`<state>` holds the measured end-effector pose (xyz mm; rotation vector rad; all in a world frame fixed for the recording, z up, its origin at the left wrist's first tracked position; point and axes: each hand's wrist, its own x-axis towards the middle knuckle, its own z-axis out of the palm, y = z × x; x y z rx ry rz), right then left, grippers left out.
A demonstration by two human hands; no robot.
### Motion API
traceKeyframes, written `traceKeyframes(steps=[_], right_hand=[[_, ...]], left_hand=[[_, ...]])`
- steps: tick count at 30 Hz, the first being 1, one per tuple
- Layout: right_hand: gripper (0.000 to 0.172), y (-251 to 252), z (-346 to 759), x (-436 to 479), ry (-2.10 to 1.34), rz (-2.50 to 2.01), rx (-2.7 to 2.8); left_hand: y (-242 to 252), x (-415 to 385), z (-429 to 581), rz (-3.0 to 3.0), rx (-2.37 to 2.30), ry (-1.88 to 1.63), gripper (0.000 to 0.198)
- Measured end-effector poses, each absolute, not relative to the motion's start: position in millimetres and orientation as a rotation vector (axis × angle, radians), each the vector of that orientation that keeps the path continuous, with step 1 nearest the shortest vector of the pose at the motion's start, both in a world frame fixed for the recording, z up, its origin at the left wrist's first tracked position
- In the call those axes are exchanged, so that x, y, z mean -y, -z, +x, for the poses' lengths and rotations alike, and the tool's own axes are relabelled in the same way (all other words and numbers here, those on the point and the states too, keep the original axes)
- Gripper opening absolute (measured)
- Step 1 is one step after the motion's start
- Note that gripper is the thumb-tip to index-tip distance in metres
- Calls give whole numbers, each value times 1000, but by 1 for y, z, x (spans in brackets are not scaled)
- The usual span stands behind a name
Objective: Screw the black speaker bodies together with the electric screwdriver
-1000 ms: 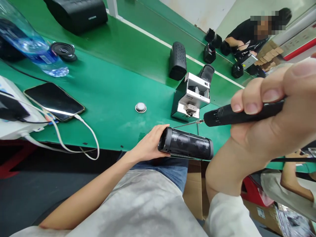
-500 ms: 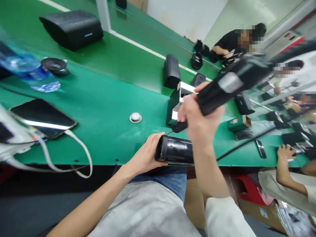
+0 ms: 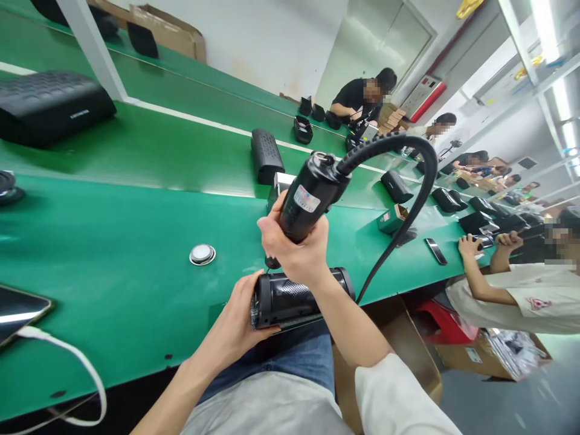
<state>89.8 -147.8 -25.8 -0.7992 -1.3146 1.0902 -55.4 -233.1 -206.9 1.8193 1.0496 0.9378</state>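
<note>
My right hand (image 3: 299, 248) is wrapped round a black corded electric screwdriver (image 3: 304, 202), tilted with its bit pointing down. The bit reaches the left end of a black cylindrical speaker (image 3: 290, 296) with a perforated metal front. That speaker lies on its side at the table's front edge. Gripping its left end is my left hand (image 3: 240, 314), thumb on top and fingers underneath. Whether the bit sits in a screw I cannot tell. A small round silver-white disc (image 3: 202, 254) lies on the green table, left of the speaker.
A phone (image 3: 20, 311) with a white cable (image 3: 86, 368) lies at the left. Black speaker shells (image 3: 267, 156) stand along the back. The screwdriver's thick cord (image 3: 408, 223) loops to the right. A co-worker's hands (image 3: 471, 246) are at the far right, past another phone (image 3: 435, 251).
The screwdriver has come down and left, more upright, and its bit is now at the speaker's left end. My left hand still grips the speaker. The camera has turned right.
</note>
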Motion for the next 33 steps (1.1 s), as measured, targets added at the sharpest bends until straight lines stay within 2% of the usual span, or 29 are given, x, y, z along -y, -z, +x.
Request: traceKeyframes(steps=[8, 12, 14, 17, 20, 33], right_hand=[[50, 29, 90, 153, -1081, -742, 1360], [41, 11, 104, 158, -1016, -652, 1404], [36, -7, 119, 155, -875, -597, 1391], [24, -27, 141, 136, -486, -530, 1294], [14, -29, 154, 110, -242, -498, 1223], [15, -4, 155, 88, -252, -666, 1264]], left_hand=[[205, 232, -55, 1855, -1055, -936, 98], [203, 234, -55, 1898, -1047, -932, 110], [202, 234, -55, 1908, -1048, -917, 115], [200, 235, -55, 1904, -1050, -890, 120], [199, 234, -55, 1895, -1050, -883, 122], [199, 234, -56, 1871, -1060, -898, 124]])
